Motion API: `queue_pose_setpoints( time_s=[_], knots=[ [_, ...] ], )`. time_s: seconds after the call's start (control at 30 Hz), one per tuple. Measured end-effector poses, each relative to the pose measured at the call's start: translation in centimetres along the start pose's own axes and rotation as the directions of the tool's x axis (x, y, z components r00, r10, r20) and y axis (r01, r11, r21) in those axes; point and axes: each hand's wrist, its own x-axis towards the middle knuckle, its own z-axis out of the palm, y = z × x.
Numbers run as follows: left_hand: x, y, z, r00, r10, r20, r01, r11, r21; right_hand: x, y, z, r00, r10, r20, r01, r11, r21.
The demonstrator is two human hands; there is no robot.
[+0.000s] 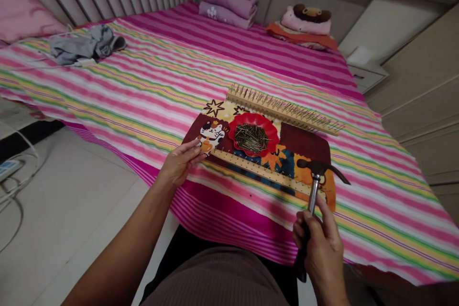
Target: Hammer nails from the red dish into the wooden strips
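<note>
A: How is the right grip (321, 244) set?

B: Wrapped around the dark handle of a hammer (313, 196), one finger stretched up beside the metal shaft. The head is uppermost, claw pointing right, in front of the right part of a patterned mat (304, 143). I can't tell whether it touches anything.

A: And the left grip (182, 160)?

B: Fingers bent and close together at the mat's left edge, just beside the left end of the near wooden strip (261, 170). Whether they pinch something, I can't tell.

A: Where does that strip lie?

B: Along the mat's near edge, with thin nails standing up from it.

A: What's behind it?

B: A red bowl (275, 136) with a wavy rim, heaped with loose nails (251, 137). Past that, the far wooden strip (272, 112), bristling with nails, follows the mat's back edge; its right end juts beyond the corner.

A: Room to move?

B: A broad stretch of striped cover (376, 191) on the right, up to the bed's side. Toward the person, only a narrower band before the edge. Grey cloth (82, 48) lies well apart, far left.
</note>
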Motion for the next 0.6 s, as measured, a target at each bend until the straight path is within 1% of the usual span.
queue_pose_setpoints(
  time_s=[0.13, 0.27, 0.47, 0.6],
  knots=[
    [0.2, -1.5, 0.7, 0.999, 0.024, -0.033, -0.023, 0.999, 0.036, 0.0, 0.3, 0.0, 1.000, 0.006, 0.014, -0.006, 1.000, -0.024],
    [0.2, -2.9, 1.5, 0.988, 0.132, -0.075, -0.119, 0.980, 0.161, 0.2, 0.6, -0.1, 0.999, 0.045, 0.000, -0.045, 0.998, -0.032],
    [-0.1, -4.6, 2.3, 0.954, 0.294, -0.066, -0.253, 0.901, 0.353, 0.4, 0.7, -0.2, 0.997, 0.080, -0.004, -0.080, 0.997, -0.021],
    [0.2, -5.5, 2.5, 0.925, 0.368, -0.098, -0.288, 0.843, 0.454, 0.3, 0.6, -0.1, 0.996, 0.085, -0.001, -0.085, 0.996, -0.025]
  ],
)
